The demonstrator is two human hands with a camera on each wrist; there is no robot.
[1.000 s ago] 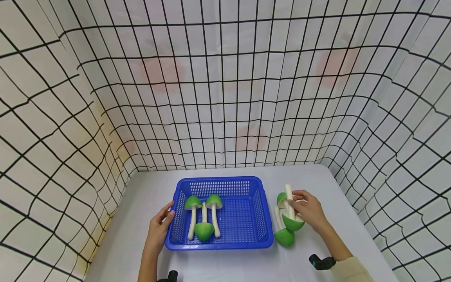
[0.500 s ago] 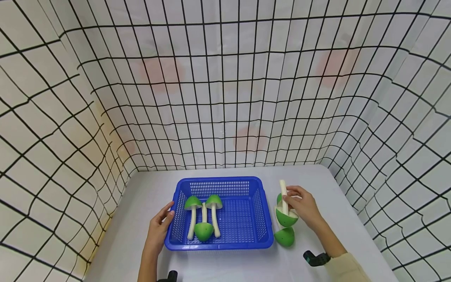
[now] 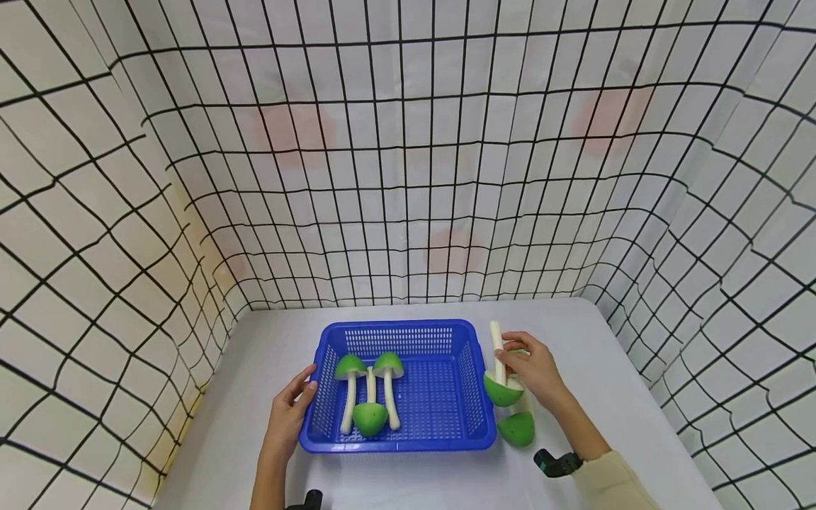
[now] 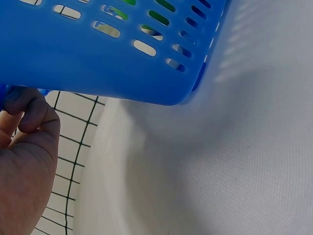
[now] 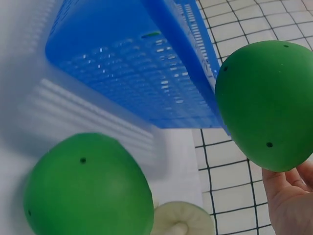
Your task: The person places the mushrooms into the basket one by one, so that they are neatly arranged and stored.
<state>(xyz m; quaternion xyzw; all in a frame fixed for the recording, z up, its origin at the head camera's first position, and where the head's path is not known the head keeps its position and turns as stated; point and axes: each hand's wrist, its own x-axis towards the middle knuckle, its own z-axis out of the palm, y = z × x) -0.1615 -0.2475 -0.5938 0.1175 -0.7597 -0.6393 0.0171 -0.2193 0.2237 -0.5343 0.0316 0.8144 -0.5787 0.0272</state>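
Note:
In the head view my right hand (image 3: 537, 368) pinches the white stem of a green-capped toy mushroom (image 3: 502, 391), cap downward, beside the basket's right rim. Its cap (image 5: 266, 105) fills the right side of the right wrist view. My left hand (image 3: 285, 418) grips the left rim of the blue plastic basket (image 3: 395, 447); part of its fingers is hidden in the left wrist view. Inside the basket, on the left, lie three mushrooms, one with its green cap (image 3: 370, 419) toward me. On the table under my right hand lies another mushroom (image 3: 517, 429), with one more partly hidden behind the hand.
A white table (image 3: 459, 482) carries the basket. Black wire grid panels (image 3: 414, 177) over white sheeting rise at the back and on both sides. The basket's raised right wall (image 3: 479, 382) stands between the held mushroom and the basket floor.
My right hand has lifted the mushroom off the others and moved it left, up to the basket's right rim. The left hand and basket have stayed in place.

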